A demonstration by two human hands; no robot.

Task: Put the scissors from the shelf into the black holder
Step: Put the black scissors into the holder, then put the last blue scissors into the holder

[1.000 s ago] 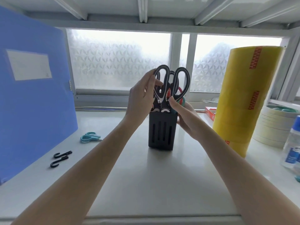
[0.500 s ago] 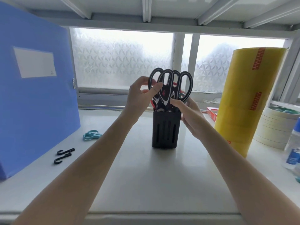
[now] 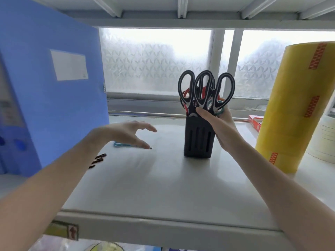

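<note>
The black holder [image 3: 198,140] stands upright on the white shelf [image 3: 145,187], right of centre. Several scissors with black-and-white handles [image 3: 204,89] stick up out of it, with red and teal handles behind them. My right hand [image 3: 220,127] wraps the holder's upper right side, thumb across its front rim. My left hand [image 3: 126,134] hovers open, fingers spread, just above a pair of teal scissors [image 3: 120,144] lying flat on the shelf, which it partly hides.
A tall blue file box [image 3: 50,98] stands at the left. Black hooks [image 3: 97,159] lie near my left forearm. A big yellow tape roll [image 3: 293,109] stands at the right, with white tape rolls [image 3: 324,138] and a red box [image 3: 255,122] behind it.
My left hand has let go of the scissor handles in the holder and moved left and down, over the teal scissors. My right hand stays on the holder. The camera has shifted right.
</note>
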